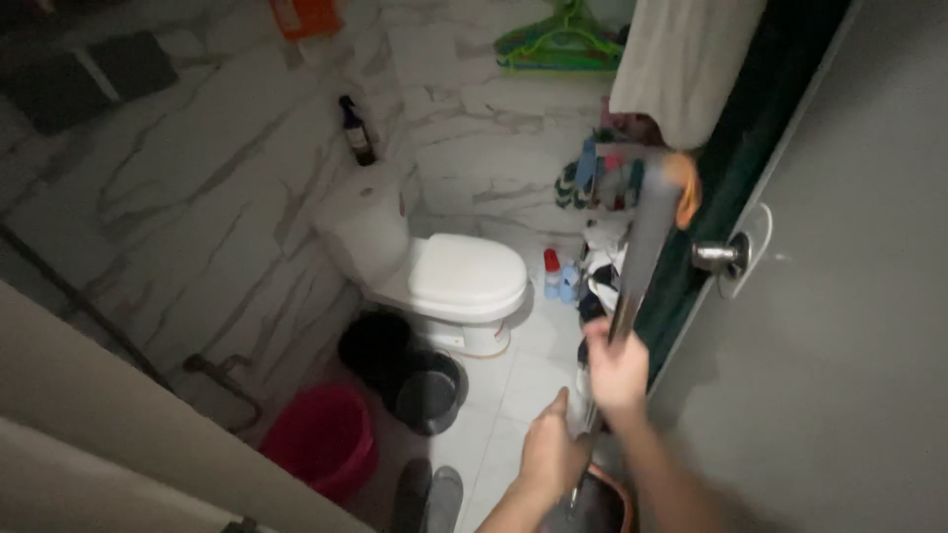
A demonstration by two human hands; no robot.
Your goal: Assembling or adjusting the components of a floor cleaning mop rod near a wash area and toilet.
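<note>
My right hand (617, 370) grips a long metal pole (637, 266) that stands nearly upright, its top end (671, 188) blurred and orange-tipped near the door. Below it, my left hand (553, 454) wraps the lower part of the same pole, thumb pointing up. The pole's foot goes down into a dark bucket with an orange rim (602, 498) at the bottom edge. A white toilet (454, 276) with its lid shut stands ahead on the white tiled floor.
A grey door (839, 296) with a metal knob (719, 257) stands open at right. A red bucket (321, 439), two dark buckets (425, 390), bottles (558, 276), a dark bottle on the cistern (357, 133), hangers (563, 44) and a hanging towel (681, 59) surround the toilet.
</note>
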